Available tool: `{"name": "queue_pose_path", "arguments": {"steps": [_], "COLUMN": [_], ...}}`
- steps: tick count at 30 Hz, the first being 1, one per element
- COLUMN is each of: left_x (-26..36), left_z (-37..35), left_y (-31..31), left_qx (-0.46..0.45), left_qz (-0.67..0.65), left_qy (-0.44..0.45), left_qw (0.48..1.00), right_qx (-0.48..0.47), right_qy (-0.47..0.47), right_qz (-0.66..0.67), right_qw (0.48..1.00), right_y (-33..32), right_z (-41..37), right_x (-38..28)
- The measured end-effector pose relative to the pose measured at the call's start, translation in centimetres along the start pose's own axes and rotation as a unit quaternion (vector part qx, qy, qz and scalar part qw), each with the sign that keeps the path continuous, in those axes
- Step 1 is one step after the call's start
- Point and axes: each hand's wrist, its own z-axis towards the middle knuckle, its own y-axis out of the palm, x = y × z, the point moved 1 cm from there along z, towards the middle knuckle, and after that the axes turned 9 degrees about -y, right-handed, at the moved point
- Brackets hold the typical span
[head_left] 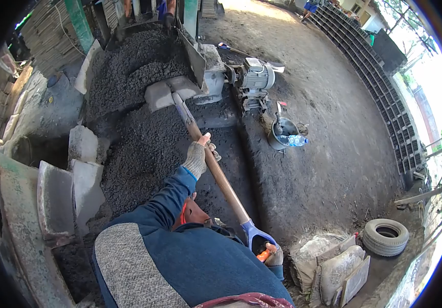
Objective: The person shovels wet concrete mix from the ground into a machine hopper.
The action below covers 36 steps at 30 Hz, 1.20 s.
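Note:
My left hand (198,156), in a grey knit glove with bare fingertips, is closed around the wooden shaft of a shovel (221,179). At the lower right my right hand (273,256), also gloved, grips the blue handle at the shovel's end. The shovel's wide grey blade (163,95) points away from me and rests against dark, crumbly material (133,56). More of this loose material (149,154) lies below the blade, beside my left arm.
An electric motor (255,77) stands right of the heap. Nearby are a bucket (282,134) holding a plastic bottle (294,140), and a second shovel (236,50). Sacks (341,269) and a tyre (385,237) lie lower right. Another person (167,11) is partly visible behind the heap.

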Motion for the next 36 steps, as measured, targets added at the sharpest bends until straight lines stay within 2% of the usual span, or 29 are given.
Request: {"name": "queue_pose_path", "arguments": {"steps": [2,3,4,6,7,9,10,11,13,16,20,21,22,23,24,25,26,28,30,31,32,33,34,35,36], "left_x": [-0.3,-0.4,-0.7,-1.2,-1.3,-0.8,0.0,0.9,4.1,10.8,21.4,24.4,27.1,29.7,31.3,31.8,32.0,28.7,24.3,22.1,20.6,19.3,18.3,17.4,16.7], "left_z": [-1.5,-3.1,-4.0,-3.5,-3.1,-2.6,-2.1,-1.6,-0.3,4.0,10.5,12.4,14.0,15.1,15.8,15.8,15.1,8.5,3.6,1.2,-0.6,-1.4,-1.9,-2.0,-2.0], "left_y": [1.1,2.1,2.5,1.7,1.3,1.4,1.5,1.4,1.7,1.3,0.1,-0.4,-0.7,-0.9,-1.1,-0.9,-0.2,4.2,6.8,8.2,9.3,10.0,10.7,11.0,11.4], "left_qx": [-0.011,-0.023,-0.035,-0.023,-0.017,0.03,0.022,0.013,0.02,0.02,-0.042,-0.031,-0.02,-0.01,0.003,0.013,0.018,-0.026,-0.062,-0.12,-0.149,-0.172,-0.198,-0.212,-0.226], "left_qz": [-0.049,-0.089,-0.13,-0.117,-0.102,-0.076,-0.074,-0.072,-0.044,-0.018,0.026,0.031,0.037,0.017,-0.001,0.042,0.081,0.045,-0.001,-0.049,-0.07,-0.106,-0.142,-0.178,-0.211], "left_qy": [-0.01,-0.024,-0.038,-0.066,-0.067,-0.084,-0.085,-0.087,-0.081,-0.055,-0.01,0.016,0.036,0.036,0.035,0.086,0.14,0.094,0.057,0.047,0.021,0.016,0.014,0.016,0.02], "left_qw": [0.999,0.995,0.99,0.991,0.992,0.993,0.993,0.994,0.996,0.998,0.999,0.999,0.998,0.999,0.999,0.995,0.987,0.994,0.996,0.99,0.986,0.979,0.97,0.961,0.951], "right_qx": [-0.017,-0.016,-0.008,0.005,-0.003,0.036,0.058,0.065,0.083,0.035,-0.052,-0.092,-0.093,-0.194,-0.275,-0.313,-0.287,-0.258,-0.264,-0.299,-0.211,-0.232,-0.139,-0.118,-0.087], "right_qy": [-0.035,-0.045,-0.048,-0.054,-0.015,0.005,0.029,0.015,-0.011,-0.04,-0.016,-0.034,-0.058,-0.085,-0.222,-0.167,-0.22,-0.133,-0.16,-0.171,-0.225,-0.293,-0.414,-0.535,-0.602], "right_qz": [-0.023,-0.075,-0.066,-0.045,-0.024,0.03,0.046,0.043,0.038,0.074,0.125,0.129,0.148,0.087,-0.035,-0.027,-0.036,0.173,0.189,0.152,0.114,0.005,-0.054,-0.132,-0.235], "right_qw": [0.999,0.996,0.997,0.998,1.0,0.999,0.997,0.997,0.996,0.996,0.991,0.987,0.983,0.973,0.935,0.935,0.932,0.941,0.932,0.926,0.944,0.928,0.898,0.826,0.758], "right_y": [1.8,0.9,0.8,1.1,-1.4,-2.6,-4.1,-2.3,6.1,15.7,29.0,31.9,35.1,36.1,37.3,37.3,36.9,33.4,26.1,22.6,19.2,15.8,16.3,14.2,14.1], "right_z": [-1.5,-1.2,-1.3,-1.5,-0.4,-0.5,0.4,0.7,-0.6,1.3,3.8,4.3,4.2,5.1,4.3,4.8,4.0,0.7,-0.8,-0.5,-0.7,0.2,-2.4,-2.1,-2.8], "right_x": [-2.5,-1.9,-1.7,-1.5,1.4,4.3,6.7,6.2,2.0,-1.3,-5.2,-5.9,-6.7,-7.2,-9.9,-9.7,-11.2,-14.8,-18.5,-20.6,-22.5,-25.4,-28.5,-30.6,-33.2]}}
